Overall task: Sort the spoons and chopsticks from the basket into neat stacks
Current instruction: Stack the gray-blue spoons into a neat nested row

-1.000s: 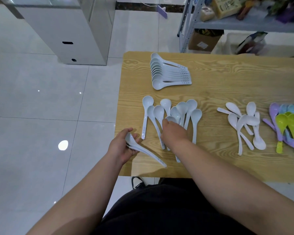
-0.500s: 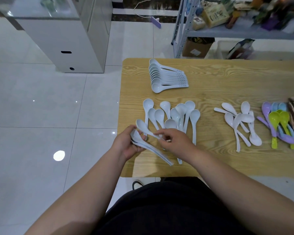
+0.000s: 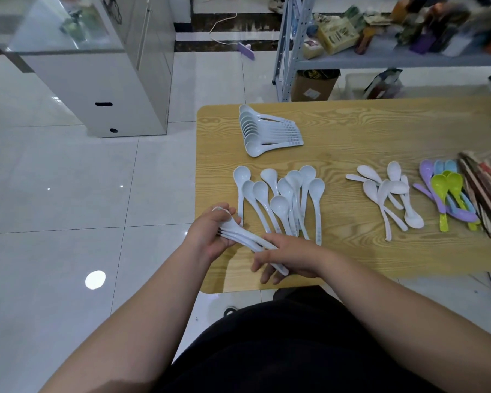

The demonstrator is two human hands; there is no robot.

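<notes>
The table (image 3: 380, 131) shows pale wood grain with a smooth, faintly satin top, the white spoons (image 3: 281, 199) and the coloured spoons (image 3: 448, 191) look like smooth, slightly glossy plastic — the chopsticks (image 3: 485, 188) seem matt wood — and the floor tiles (image 3: 68, 180) are mirror-glossy.

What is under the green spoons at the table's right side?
The green spoons lie on top of purple spoons and light blue spoons, which rest on the table. How many lie beneath is hidden by the overlap.
</notes>
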